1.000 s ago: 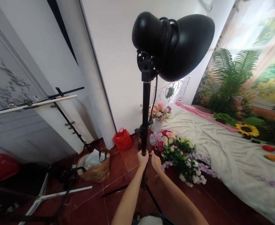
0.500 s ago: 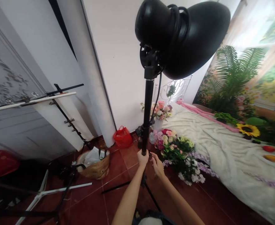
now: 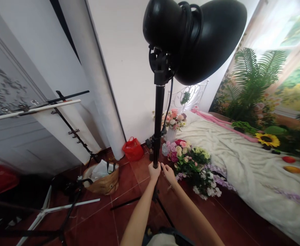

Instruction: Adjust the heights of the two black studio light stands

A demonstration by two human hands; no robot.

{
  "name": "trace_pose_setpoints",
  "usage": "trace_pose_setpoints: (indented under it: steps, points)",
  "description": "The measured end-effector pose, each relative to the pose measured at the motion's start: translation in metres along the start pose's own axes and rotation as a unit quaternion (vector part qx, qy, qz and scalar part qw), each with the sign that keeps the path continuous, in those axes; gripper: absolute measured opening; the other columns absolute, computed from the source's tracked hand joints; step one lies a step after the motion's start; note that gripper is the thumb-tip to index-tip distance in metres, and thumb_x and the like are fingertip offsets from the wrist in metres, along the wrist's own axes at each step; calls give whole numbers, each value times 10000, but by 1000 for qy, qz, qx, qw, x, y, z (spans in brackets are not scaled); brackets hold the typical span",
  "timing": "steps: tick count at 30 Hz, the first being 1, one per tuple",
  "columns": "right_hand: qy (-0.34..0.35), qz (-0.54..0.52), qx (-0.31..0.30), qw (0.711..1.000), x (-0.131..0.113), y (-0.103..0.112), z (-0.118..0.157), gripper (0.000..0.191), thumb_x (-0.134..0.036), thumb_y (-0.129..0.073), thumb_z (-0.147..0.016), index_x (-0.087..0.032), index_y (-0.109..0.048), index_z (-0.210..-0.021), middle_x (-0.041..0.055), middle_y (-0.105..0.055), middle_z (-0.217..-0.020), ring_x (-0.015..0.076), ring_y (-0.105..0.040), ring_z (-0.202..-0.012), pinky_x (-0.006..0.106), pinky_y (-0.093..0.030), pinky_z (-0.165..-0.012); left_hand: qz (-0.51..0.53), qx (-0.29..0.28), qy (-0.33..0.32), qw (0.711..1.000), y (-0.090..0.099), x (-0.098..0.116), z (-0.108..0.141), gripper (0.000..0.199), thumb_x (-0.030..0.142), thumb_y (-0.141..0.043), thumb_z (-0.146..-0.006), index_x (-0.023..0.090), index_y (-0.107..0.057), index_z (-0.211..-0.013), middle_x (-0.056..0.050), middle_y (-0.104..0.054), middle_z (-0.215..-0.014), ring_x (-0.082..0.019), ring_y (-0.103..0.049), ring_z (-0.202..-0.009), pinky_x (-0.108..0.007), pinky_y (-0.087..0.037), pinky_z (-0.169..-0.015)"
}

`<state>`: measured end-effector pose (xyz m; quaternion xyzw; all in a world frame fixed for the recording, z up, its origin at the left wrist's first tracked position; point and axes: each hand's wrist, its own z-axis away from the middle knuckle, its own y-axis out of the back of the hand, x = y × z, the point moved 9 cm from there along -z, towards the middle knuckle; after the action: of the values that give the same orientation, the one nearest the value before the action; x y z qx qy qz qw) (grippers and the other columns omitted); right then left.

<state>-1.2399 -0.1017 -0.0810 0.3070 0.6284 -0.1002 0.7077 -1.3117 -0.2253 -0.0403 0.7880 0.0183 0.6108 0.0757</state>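
Note:
A tall black light stand point(image 3: 159, 109) rises in front of me, with a big black studio light point(image 3: 211, 41) on top. Cable loops are wound around the lamp's neck, and a cord point(image 3: 168, 106) hangs along the pole. My left hand point(image 3: 154, 171) is wrapped around the pole below a dark clamp collar point(image 3: 156, 139). At the pole's right side, my right hand point(image 3: 168, 173) is closed, its thumb and fingertips pinched on a small dark knob that they mostly cover. Below my hands, the stand's legs point(image 3: 165, 212) spread on the floor.
Artificial flowers point(image 3: 190, 157) lie right of the stand, beside a bed with a cream blanket point(image 3: 216, 143). A red bag point(image 3: 133, 149) and a wooden basket point(image 3: 106, 182) sit on the tiled floor. Another stand with a white crossbar point(image 3: 55, 106) is at left; white legs point(image 3: 70, 205) stretch across the floor.
My right hand's fingers have closed in on the knob beside the pole. My left hand keeps its grip. The view has shifted slightly, so the lamp appears a little higher and further left.

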Motion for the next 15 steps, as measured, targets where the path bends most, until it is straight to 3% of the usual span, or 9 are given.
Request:
trace_pose_setpoints:
  steps: [4, 6, 12, 15]
  points:
    - [-162, 64, -86, 981, 20, -8, -13, 520, -636, -405, -789, -169, -493, -577, 14, -539, -495, 129, -550, -465, 214, -458, -454, 3, 3, -3, 1000, 0, 0, 0, 275, 339, -567, -691, 136, -536, -509, 2, -492, -473, -90, -433, -452, -195, -326, -458]
    - [-205, 113, -113, 966, 21, -7, -19, 498, -587, -436, -801, -163, -486, -544, 18, -515, -458, 124, -533, -434, 215, -460, -437, 7, 1, 0, 1000, -1, -1, -1, 271, 340, -564, -692, 134, -546, -517, -1, -498, -479, -94, -440, -457, -201, -335, -467]
    - [-199, 194, -145, 950, 1, -6, -36, 403, -474, -528, -789, -143, -532, -559, 24, -497, -406, 146, -536, -441, 242, -454, -466, 13, 4, 12, 1000, 1, 0, 0, 270, 351, -574, -678, 132, -557, -522, -10, -517, -490, -103, -458, -470, -203, -333, -463]
    - [-159, 229, -134, 951, -11, -4, -28, 374, -445, -473, -833, -142, -562, -632, 71, -582, -537, 177, -601, -569, 252, -456, -557, 25, 5, 9, 1000, 2, 3, 0, 277, 350, -587, -665, 135, -540, -496, -4, -504, -474, -94, -438, -456, -199, -322, -456]
